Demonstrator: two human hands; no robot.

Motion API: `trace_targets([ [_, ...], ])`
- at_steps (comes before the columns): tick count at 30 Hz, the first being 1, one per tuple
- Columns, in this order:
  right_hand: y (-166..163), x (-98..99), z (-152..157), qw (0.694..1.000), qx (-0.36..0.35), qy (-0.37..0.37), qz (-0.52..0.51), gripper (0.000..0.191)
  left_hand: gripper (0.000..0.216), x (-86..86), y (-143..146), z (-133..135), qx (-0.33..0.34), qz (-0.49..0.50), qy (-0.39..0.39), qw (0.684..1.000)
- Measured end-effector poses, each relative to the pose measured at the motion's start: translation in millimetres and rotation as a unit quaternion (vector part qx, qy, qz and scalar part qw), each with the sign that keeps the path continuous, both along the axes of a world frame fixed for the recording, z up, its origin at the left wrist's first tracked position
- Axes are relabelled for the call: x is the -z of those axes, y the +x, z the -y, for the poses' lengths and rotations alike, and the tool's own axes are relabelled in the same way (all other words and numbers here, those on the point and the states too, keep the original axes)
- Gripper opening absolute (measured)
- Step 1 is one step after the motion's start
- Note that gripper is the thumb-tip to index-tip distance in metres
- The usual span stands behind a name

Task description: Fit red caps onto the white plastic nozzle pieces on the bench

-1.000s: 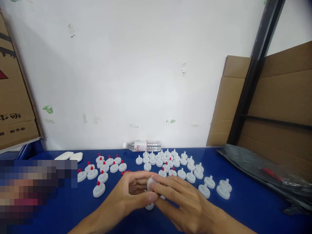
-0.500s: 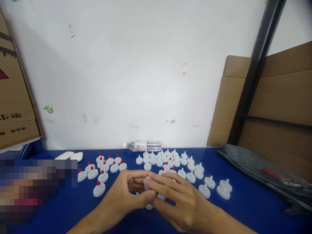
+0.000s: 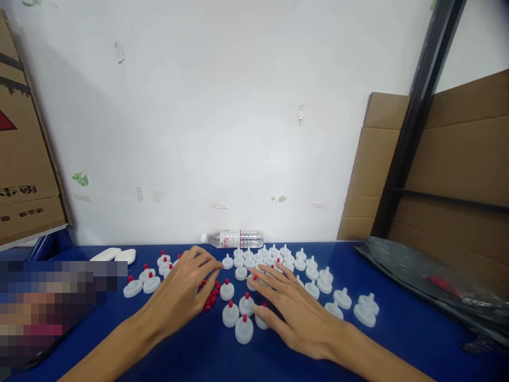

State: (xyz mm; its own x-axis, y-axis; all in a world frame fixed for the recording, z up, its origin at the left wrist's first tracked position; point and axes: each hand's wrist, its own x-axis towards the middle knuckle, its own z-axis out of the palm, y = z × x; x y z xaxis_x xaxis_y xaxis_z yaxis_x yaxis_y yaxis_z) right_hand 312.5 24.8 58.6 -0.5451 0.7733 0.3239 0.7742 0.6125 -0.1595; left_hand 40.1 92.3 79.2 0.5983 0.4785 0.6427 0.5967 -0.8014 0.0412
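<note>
My left hand [image 3: 181,289] reaches over a small heap of red tip caps [image 3: 212,297], its fingers bent and loosely apart with nothing visible in them. To the right, my right hand [image 3: 292,307] is spread low over white nozzle lids, its thumb beside a red-tipped lid [image 3: 261,320] that it partly covers. I cannot tell whether the thumb touches it. Between the hands stand several white lids with red tips, among them a front lid [image 3: 244,331]. Behind my right hand is a cluster of white nozzle lids [image 3: 249,262], mostly without red tips.
More red-tipped lids [image 3: 132,287] stand at the left on the blue table [image 3: 191,355]. A clear bottle [image 3: 233,239] lies against the wall. Two white oval pieces [image 3: 125,257] are at the back left, a dark plastic bag [image 3: 429,281] at the right, and cardboard [image 3: 369,170] behind.
My hands, which were together around a white lid, have parted. The left moved left over the red caps; the right opened out above the lids. Red-tipped lids now show between them.
</note>
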Motion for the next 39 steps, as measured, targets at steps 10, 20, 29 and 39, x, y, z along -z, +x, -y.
trace_targets([
  [10,2,-4.8,2,1.000,-0.018,0.000,0.012,0.052,0.021,0.7,-10,-4,0.001,-0.090,-0.070,0.994],
  [20,28,-26.8,-15,0.959,0.124,0.248,0.055,0.028,0.012,-0.9,-15,6,-0.011,-0.146,-0.175,0.974],
  [29,54,-25.9,-23,0.944,0.248,0.181,0.120,0.033,0.016,-0.7,-8,11,0.014,-0.141,-0.185,0.972],
  [39,57,-19.0,-22,0.971,0.177,0.040,0.157,0.026,0.028,-3.5,3,14,0.017,-0.086,-0.155,0.984],
])
